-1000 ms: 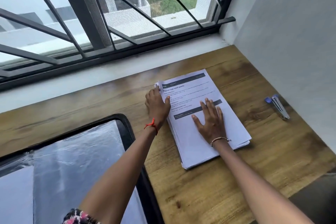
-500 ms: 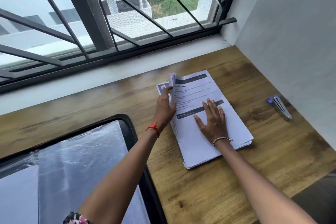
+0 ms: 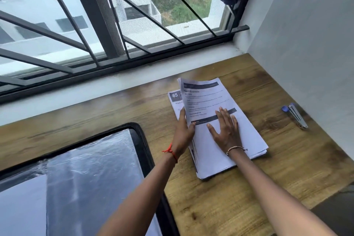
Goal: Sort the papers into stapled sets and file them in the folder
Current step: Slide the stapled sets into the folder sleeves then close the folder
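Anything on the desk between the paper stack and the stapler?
Nothing: head view shows only bare wooden desk between the paper stack and the stapler.

- Left hand [image 3: 183, 130] reaches forward on a bare, outstretched arm, thumb over and fingers under the raised edge of the papers [image 3: 206, 94], pinching them.
- Right hand [image 3: 227, 130] lies flat, palm down, fingers straight and spread, forearm bare.
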